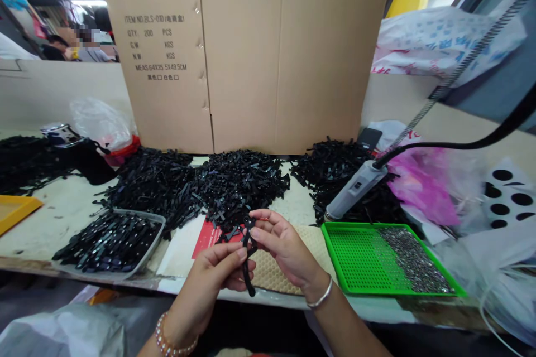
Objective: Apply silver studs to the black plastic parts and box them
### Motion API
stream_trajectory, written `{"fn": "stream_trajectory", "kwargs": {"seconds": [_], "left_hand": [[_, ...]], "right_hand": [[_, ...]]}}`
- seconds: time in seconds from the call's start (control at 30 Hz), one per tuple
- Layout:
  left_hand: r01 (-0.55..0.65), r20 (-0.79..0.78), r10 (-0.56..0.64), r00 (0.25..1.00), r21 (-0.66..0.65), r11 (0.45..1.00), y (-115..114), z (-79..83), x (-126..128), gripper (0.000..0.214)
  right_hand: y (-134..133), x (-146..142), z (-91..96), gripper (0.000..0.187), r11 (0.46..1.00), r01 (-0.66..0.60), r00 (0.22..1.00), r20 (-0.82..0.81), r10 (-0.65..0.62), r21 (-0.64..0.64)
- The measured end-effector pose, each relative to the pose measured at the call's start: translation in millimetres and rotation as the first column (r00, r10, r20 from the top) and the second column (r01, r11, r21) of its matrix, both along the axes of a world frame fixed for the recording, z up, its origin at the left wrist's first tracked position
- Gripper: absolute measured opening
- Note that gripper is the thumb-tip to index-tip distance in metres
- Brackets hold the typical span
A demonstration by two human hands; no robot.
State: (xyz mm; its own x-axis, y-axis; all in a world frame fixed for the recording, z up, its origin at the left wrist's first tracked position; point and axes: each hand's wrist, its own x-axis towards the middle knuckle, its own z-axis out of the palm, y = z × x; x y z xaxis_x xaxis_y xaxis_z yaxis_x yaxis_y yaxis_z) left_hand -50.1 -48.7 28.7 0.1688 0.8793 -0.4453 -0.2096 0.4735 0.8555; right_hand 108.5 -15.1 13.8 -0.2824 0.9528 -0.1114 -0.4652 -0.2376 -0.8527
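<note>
My left hand (218, 270) and my right hand (280, 242) meet at the table's front edge, both pinched on a slim black plastic strip (248, 268) held upright between them. Its lower end hangs below my left fingers. Under the hands lies a beige honeycomb mat (272, 273) and a red card (207, 237). Behind them spreads a big heap of black plastic strips (234, 184).
A clear tray of black strips (113, 240) sits at the left, a yellow tray (14, 209) further left. A green tray (360, 259) with small metal screws is at the right, a grey electric screwdriver (355, 187) hanging above it. A tall cardboard box (251, 50) stands behind.
</note>
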Motion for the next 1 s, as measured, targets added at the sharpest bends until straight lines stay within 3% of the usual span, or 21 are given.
{"fn": "stream_trajectory", "kwargs": {"seconds": [0.4, 0.6, 0.8, 1.0], "left_hand": [[-0.096, -0.024, 0.096, 0.995, -0.006, 0.995, 3.1, -3.4, 4.2, 0.034], [-0.118, 0.014, 0.119, 0.993, -0.033, 0.992, 3.7, -6.3, 5.0, 0.032], [-0.106, 0.022, 0.108, 0.994, -0.053, 0.993, 5.7, -7.6, 1.9, 0.031], [-0.062, 0.042, 0.063, 0.997, -0.026, 0.998, 10.1, -3.8, -2.3, 0.031]], "right_hand": [[-0.5, 5.5, -2.9, 0.043, 0.992, 0.015, 0.983, 0.180, -0.037, 0.123], [1.1, 3.4, -4.9, 0.036, 0.982, 0.024, 0.962, 0.263, -0.074, 0.189], [2.8, 3.0, -8.7, 0.036, 0.983, 0.004, 0.966, 0.252, -0.051, 0.184], [1.3, 0.2, -7.3, 0.048, 0.987, 0.032, 0.979, 0.196, -0.063, 0.160]]}}
